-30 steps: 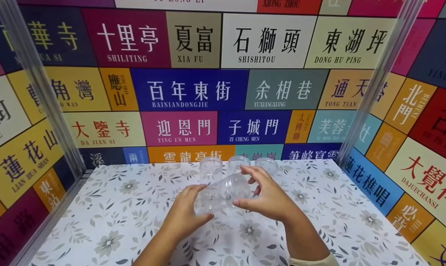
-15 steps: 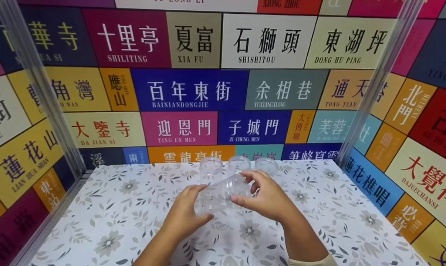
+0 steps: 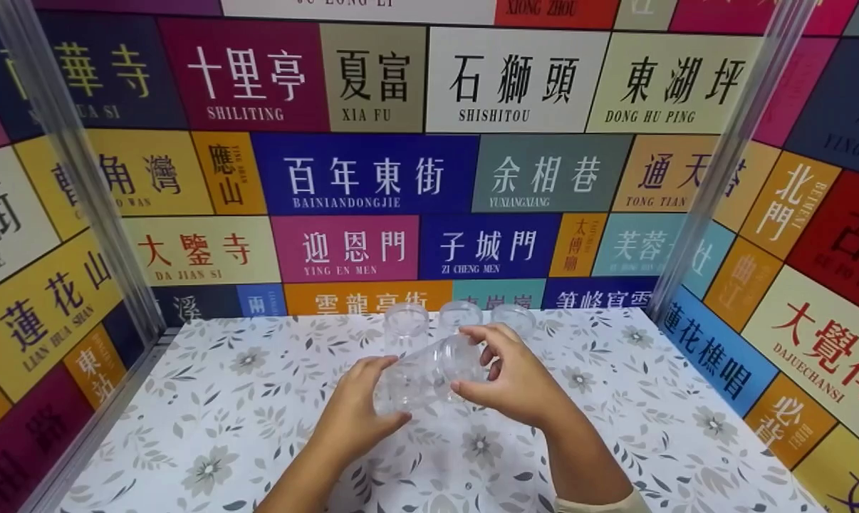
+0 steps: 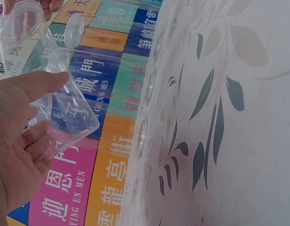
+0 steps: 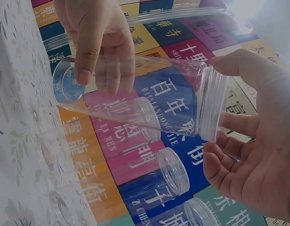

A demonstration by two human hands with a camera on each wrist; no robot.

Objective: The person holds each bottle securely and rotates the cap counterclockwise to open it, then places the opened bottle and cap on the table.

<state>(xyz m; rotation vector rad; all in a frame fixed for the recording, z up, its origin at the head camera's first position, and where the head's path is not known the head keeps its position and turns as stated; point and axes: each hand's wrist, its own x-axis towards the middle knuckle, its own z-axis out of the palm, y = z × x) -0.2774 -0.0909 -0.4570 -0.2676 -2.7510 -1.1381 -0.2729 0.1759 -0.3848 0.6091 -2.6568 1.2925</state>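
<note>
A clear plastic jar [image 3: 412,381] lies tilted between the two hands, above the patterned tabletop. My left hand [image 3: 358,407] grips its body near the base, thumb on the near side and fingers beyond; in the left wrist view the thumb and fingertips [image 4: 39,136] press the clear wall. At the raised end, my right hand [image 3: 515,377] holds the round screw lid [image 5: 214,103], with thumb and fingers spread around its ribbed edge. In the right wrist view the lid sits on the jar's mouth. Through the wall, the jar shows no contents.
Three more clear lidded jars stand upright in a row behind the hands: a left jar [image 3: 407,328], a middle jar [image 3: 460,315] and a right jar [image 3: 513,320]. The floral tabletop [image 3: 209,467] is bounded by colourful lettered panels [image 3: 365,174] with clear corner posts.
The right hand's fingers and thumb shift a little around the lid, first leftward and then back. The left hand and the jar stay almost still, as do the three jars behind.
</note>
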